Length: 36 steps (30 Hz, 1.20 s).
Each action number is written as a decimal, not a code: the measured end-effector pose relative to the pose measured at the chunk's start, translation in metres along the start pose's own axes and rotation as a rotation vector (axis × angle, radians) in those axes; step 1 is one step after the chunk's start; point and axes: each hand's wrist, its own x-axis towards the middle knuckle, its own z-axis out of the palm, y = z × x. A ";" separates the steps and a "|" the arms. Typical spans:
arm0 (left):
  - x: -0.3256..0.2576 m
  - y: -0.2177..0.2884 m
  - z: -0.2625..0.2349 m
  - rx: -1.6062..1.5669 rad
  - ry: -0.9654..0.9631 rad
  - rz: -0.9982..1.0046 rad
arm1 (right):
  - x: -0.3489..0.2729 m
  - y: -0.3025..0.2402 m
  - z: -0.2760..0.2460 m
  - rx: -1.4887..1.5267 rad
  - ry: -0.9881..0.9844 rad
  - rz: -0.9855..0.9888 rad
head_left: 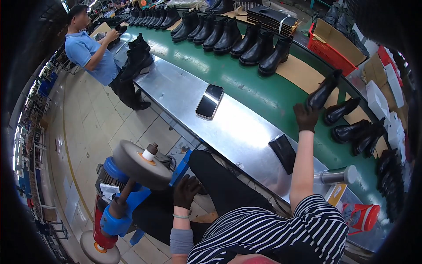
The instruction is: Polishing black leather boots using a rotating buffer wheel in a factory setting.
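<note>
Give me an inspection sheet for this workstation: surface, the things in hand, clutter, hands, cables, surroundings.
Surface: shiny steel bench beside a green conveyor belt.
Job's things: tilted black ankle boot on the belt; grey buffing wheel on a blue motor stand.
Clutter: black smartphone, black flat pad, metal cylinder on the bench.
Hands: right hand, dark-gloved, at the boot's heel end, grip unclear; left hand, gloved, resting on the lap, holding nothing.
Cables: nothing seen.
Surroundings: rows of black boots, red plastic basket, a person in a blue shirt.
</note>
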 end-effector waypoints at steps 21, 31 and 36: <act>0.018 -0.007 -0.003 0.131 0.023 -0.061 | -0.082 0.021 0.007 -1.632 -0.380 -0.371; 0.002 -0.015 0.024 0.619 -0.247 0.225 | -0.281 0.236 0.095 -1.051 -1.289 0.179; 0.015 -0.041 -0.032 0.594 0.187 0.061 | -0.335 0.293 0.062 -0.994 -1.484 0.048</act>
